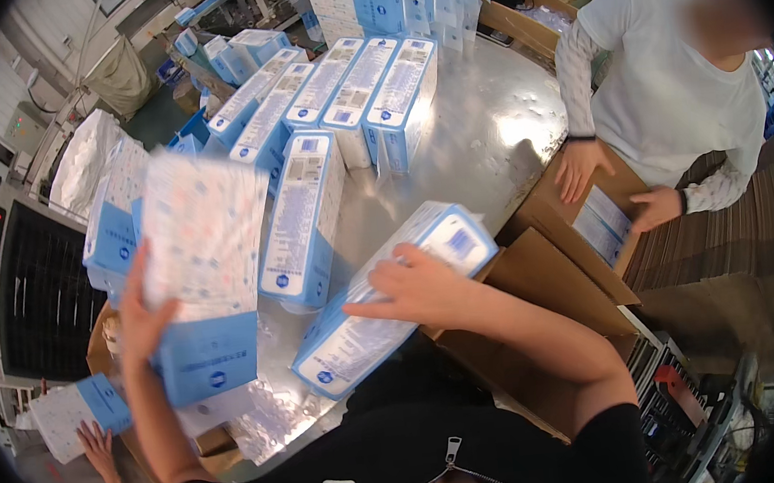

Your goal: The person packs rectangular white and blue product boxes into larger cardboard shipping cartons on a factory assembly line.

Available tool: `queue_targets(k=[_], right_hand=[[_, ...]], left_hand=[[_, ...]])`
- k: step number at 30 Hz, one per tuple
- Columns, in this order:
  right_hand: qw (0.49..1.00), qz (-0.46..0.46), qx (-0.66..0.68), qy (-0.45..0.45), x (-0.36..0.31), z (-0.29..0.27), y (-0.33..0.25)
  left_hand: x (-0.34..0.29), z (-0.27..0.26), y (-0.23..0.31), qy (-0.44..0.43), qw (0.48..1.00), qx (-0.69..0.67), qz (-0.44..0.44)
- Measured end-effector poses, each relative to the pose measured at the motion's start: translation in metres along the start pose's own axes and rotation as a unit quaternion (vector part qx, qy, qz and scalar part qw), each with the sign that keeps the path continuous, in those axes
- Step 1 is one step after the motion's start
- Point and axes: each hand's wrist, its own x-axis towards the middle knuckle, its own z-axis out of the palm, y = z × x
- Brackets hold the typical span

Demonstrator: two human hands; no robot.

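My left hand is closed on the left side of a blue-and-white plastic-wrapped pack, which stands upright and is smeared by motion. My right hand lies over a second wrapped pack, tilted on its side at the table's near edge, its fingers curled over the upper face and its far side hidden. Between them, a similar pack stands on the metal table. Behind it, several more packs stand in a slanting row.
At the right, a co-worker has both hands at an open cardboard box holding packs. Another open box is beside my right forearm. At the lower left, another person's hand touches a pack. Stacked packs rise at the back.
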Motion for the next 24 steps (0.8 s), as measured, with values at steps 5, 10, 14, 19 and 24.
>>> queue_targets(k=[5,10,14,19,24], right_hand=[[0.999,-0.021,-0.026,0.012,-0.019,-0.007,0.013],[0.979,0.082,0.032,-0.186,-0.036,0.035,0.029],[0.887,0.334,0.312,-0.065,-0.038,0.068,0.033],[0.762,0.484,0.43,0.016,-0.022,0.072,0.003],[0.908,0.275,0.3,0.101,-0.023,0.039,0.006]], left_hand=[[0.067,0.034,-0.008,-0.366,0.842,-0.369,-0.145],[0.098,0.183,-0.002,-0.412,0.866,-0.24,-0.15],[0.134,0.234,0.049,-0.35,0.933,-0.048,0.065],[0.154,0.211,0.102,-0.531,0.843,0.023,-0.083],[0.121,0.241,0.02,-0.412,0.86,-0.299,0.039]])
